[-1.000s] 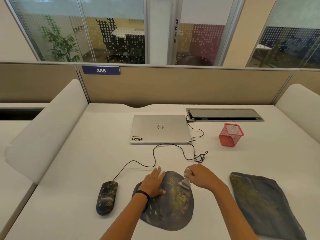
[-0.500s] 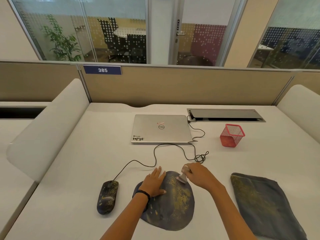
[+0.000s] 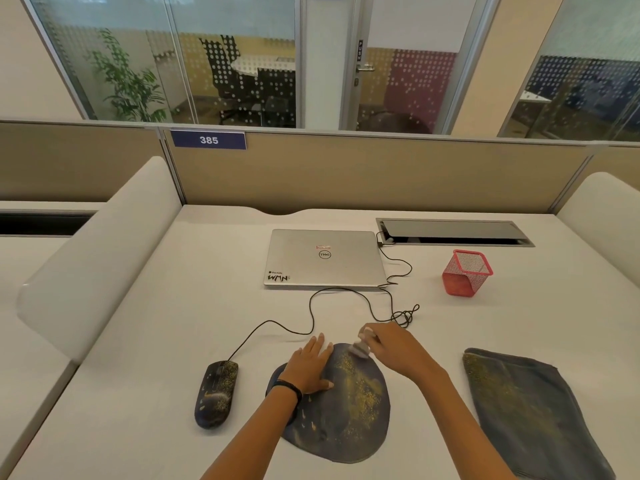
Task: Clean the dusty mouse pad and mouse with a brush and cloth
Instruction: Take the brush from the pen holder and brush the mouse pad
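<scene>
White desk [image 3: 166, 341] bearing a dusty cloth [image 3: 530, 410], flat, well right of the right hand [image 3: 394, 348]. Mouse pad [image 3: 349, 414], long axis toward the viewer, lies under the left hand [image 3: 310, 365], whose fingers are straight and pressing. Mouse [image 3: 216, 396], left of those fingers, points away. Right fingers curl round a brush [image 3: 360, 348] touching the pad's far edge.

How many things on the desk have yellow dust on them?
3: the mouse at the left, the mouse pad in the middle under the left hand and the brush, and the cloth at the right.
</scene>
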